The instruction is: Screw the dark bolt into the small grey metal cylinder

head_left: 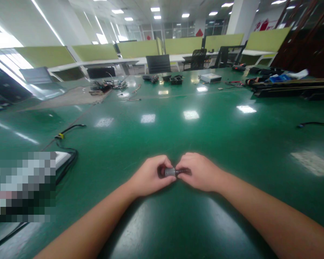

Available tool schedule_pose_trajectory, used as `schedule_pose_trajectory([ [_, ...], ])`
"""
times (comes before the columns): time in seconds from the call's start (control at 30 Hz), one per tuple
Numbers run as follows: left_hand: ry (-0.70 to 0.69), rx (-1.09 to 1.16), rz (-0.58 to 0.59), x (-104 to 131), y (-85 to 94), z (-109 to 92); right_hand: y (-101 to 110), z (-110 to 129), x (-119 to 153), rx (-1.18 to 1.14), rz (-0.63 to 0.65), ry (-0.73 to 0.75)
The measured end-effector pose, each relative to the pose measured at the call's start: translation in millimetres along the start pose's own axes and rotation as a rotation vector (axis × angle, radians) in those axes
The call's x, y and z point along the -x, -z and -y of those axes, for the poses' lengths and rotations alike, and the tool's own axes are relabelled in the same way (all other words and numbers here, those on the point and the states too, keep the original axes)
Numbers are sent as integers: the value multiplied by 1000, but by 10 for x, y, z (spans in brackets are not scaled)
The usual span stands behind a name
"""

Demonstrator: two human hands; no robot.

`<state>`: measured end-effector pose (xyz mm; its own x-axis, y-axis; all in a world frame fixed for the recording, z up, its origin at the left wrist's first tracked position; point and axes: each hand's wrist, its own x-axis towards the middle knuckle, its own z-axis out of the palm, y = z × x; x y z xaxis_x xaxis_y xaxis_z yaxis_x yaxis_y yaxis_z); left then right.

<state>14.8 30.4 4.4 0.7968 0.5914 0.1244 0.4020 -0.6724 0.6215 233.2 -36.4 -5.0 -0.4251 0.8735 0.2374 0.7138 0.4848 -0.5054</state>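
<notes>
Near the front of the green table, my two hands meet over a small cylinder (169, 172), grey in the middle and dark at its ends, lying sideways between them. My left hand (154, 174) is closed round its body, thumb below and fingers above. The thumb and fingers of my right hand (198, 172) pinch its thinner dark end. Fingers cover parts of the cylinder, and its exact kind is too blurred to tell.
The glossy green table (156, 136) reflects the ceiling lights. At left lie a black cable (71, 127) and a pixelated object (21, 187). Electronic parts (110, 85), a silver box (210, 77) and long dark bars (288, 88) lie along the far side.
</notes>
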Motion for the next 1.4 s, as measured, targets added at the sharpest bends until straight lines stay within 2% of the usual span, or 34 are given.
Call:
schedule_pose_trajectory([
  [0.53, -11, 1, -33, 3, 8, -22, 30, -6, 12, -18, 12, -2],
  [1.4, 25, 8, 17, 4, 12, -14, 152, -32, 68, 7, 62, -67],
])
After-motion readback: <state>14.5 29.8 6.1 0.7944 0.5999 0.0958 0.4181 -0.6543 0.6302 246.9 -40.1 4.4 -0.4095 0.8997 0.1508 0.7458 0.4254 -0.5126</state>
